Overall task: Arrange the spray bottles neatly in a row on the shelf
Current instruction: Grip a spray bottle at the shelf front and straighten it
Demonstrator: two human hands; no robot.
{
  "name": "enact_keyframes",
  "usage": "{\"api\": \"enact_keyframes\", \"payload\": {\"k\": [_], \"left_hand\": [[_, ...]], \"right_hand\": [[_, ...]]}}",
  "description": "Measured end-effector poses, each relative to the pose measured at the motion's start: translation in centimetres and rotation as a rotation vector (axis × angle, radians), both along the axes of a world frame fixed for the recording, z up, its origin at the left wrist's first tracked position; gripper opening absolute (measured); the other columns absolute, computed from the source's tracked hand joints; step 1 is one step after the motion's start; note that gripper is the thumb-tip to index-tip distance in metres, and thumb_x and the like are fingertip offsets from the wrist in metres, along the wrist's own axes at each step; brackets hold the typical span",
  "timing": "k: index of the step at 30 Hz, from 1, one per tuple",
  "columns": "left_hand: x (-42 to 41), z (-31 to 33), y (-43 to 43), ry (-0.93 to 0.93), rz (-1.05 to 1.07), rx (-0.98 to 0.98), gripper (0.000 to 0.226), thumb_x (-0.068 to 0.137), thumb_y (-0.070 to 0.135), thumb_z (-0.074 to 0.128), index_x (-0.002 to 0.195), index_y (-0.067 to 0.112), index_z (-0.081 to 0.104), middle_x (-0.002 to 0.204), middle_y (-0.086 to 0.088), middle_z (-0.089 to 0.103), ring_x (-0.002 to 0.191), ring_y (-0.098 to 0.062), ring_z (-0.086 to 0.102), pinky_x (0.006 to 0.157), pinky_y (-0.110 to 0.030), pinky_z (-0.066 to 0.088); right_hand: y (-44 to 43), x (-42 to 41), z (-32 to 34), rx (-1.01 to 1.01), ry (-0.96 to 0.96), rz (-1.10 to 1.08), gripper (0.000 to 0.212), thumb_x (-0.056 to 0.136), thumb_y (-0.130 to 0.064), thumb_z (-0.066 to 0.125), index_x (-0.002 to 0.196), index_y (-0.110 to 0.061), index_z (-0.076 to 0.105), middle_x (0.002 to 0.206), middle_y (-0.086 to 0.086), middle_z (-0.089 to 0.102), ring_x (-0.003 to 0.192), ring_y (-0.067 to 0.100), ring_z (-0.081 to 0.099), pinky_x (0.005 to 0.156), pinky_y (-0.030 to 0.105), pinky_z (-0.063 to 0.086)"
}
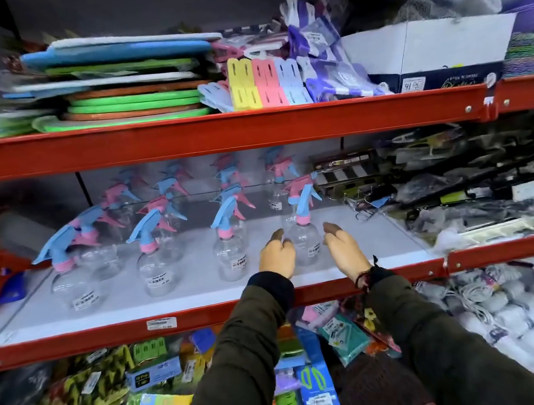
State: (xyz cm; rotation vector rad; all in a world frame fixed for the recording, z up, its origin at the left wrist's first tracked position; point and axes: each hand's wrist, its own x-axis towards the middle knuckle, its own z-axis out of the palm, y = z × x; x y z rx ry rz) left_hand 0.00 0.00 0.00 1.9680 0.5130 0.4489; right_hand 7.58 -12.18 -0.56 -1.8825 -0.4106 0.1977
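— Dark olive jacket sleeves (247, 361) come up from below, nearest of all. What are the hands doing?

— Left hand (276, 256) and right hand (345, 249) cup either side of the rightmost clear plastic spray bottle with a blue trigger and pink collar (304, 241). Each grip is half open, fingers curved; the left fingertips look to touch the bottle, the right sits just beside it. Neither lifts it, as far as I can judge.

— Why both hands?

— Probably to square the bottle and slide it into line without tipping it.

— And the rest, left to right?

— On the white shelf with a red front rail (206, 315), the front row runs: leftmost clear bottle (73, 286), second bottle (158, 270), third bottle (230, 256), then the one between the hands. Labels face forward, nozzles angle left. More bottles stand behind, blurred.

— Nearly done?

— Front row looks evenly spaced; this last one seems the finishing adjustment.
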Motion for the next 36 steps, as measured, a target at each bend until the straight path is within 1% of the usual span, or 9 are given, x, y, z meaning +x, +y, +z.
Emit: {"api": "enact_keyframes", "payload": {"k": [2,4,6,10,14,16,21,28,36], "left_hand": [[0.6,0.2,-0.1,0.017,-0.005,-0.028,0.047,0.096,0.016,0.038,0.143,0.015,0.041,0.146,-0.016,0.046,0.132,-0.031,0.045,0.103,-0.027,0.035],[1.1,0.2,-0.1,0.043,-0.015,-0.029,0.048,0.095,0.014,0.036,0.143,0.017,0.041,0.147,-0.014,0.046,0.13,-0.03,0.047,0.095,-0.02,0.034],[1.4,0.0,-0.1,0.057,-0.025,-0.023,0.048,0.094,0.013,0.036,0.142,0.018,0.042,0.148,-0.012,0.045,0.129,-0.028,0.048,0.09,-0.017,0.031],[1.2,-0.2,-0.1,0.046,-0.03,-0.027,0.049,0.092,0.009,0.037,0.14,0.014,0.046,0.147,-0.012,0.046,0.133,-0.029,0.045,0.099,-0.019,0.03],[0.3,-0.4,-0.5,0.037,-0.043,-0.006,0.05,0.089,0.006,0.037,0.138,0.01,0.047,0.145,-0.013,0.049,0.133,-0.029,0.046,0.11,-0.027,0.032],[-0.1,-0.5,-0.9,0.016,-0.047,0.006,0.049,0.089,0.006,0.037,0.137,0.009,0.049,0.142,-0.014,0.052,0.132,-0.03,0.047,0.112,-0.032,0.035],[-1.0,-0.6,-1.6,0.003,-0.041,0.007,0.047,0.09,0.001,0.035,0.135,0.005,0.05,0.14,-0.016,0.054,0.13,-0.032,0.049,0.113,-0.035,0.036],[-2.3,-0.3,-2.5,0.012,-0.048,-0.004,0.047,0.09,0.0,0.035,0.135,0.003,0.049,0.142,-0.016,0.052,0.132,-0.029,0.047,0.113,-0.03,0.032],[-2.8,-0.4,-3.1,0.023,-0.038,0.022,0.046,0.091,0.002,0.036,0.135,0.002,0.049,0.14,-0.018,0.053,0.126,-0.03,0.051,0.104,-0.024,0.035]], "right_hand": [[0.3,0.7,0.1,-0.011,0.014,0.03,0.05,0.094,-0.007,0.038,0.143,-0.003,0.04,0.139,0.01,0.05,0.128,0.022,0.045,0.113,0.031,0.031],[0.5,1.1,0.1,-0.028,0.026,0.062,0.042,0.091,-0.001,0.038,0.131,0.001,0.051,0.122,0.01,0.057,0.113,0.023,0.05,0.104,0.035,0.037],[0.6,1.3,0.0,-0.029,-0.005,0.079,0.042,0.089,0.003,0.037,0.125,-0.005,0.057,0.117,0.007,0.06,0.113,0.026,0.053,0.106,0.039,0.04],[-0.1,1.0,0.2,0.003,-0.024,0.064,0.042,0.087,0.002,0.037,0.115,-0.018,0.06,0.123,0.012,0.064,0.109,0.023,0.057,0.101,0.033,0.044],[-0.7,0.3,-0.2,-0.006,-0.034,0.062,0.042,0.089,0.001,0.038,0.124,-0.006,0.059,0.129,0.014,0.063,0.121,0.027,0.057,0.111,0.042,0.042],[-1.0,-0.2,-0.3,-0.004,-0.048,0.048,0.043,0.088,0.004,0.04,0.127,-0.003,0.057,0.13,0.015,0.063,0.121,0.024,0.057,0.11,0.037,0.042],[-1.7,-1.2,-0.5,0.008,-0.061,0.007,0.047,0.085,0.011,0.038,0.128,0.005,0.055,0.129,0.021,0.062,0.123,0.028,0.057,0.111,0.042,0.043],[-2.5,-2.1,-0.6,-0.014,-0.095,-0.019,0.043,0.085,0.007,0.04,0.123,0.001,0.061,0.12,0.02,0.068,0.115,0.03,0.063,0.108,0.045,0.046],[-3.2,-2.8,-1.0,-0.006,-0.112,-0.049,0.044,0.083,0.006,0.041,0.121,0.0,0.062,0.118,0.019,0.069,0.112,0.03,0.065,0.105,0.048,0.048]]}}
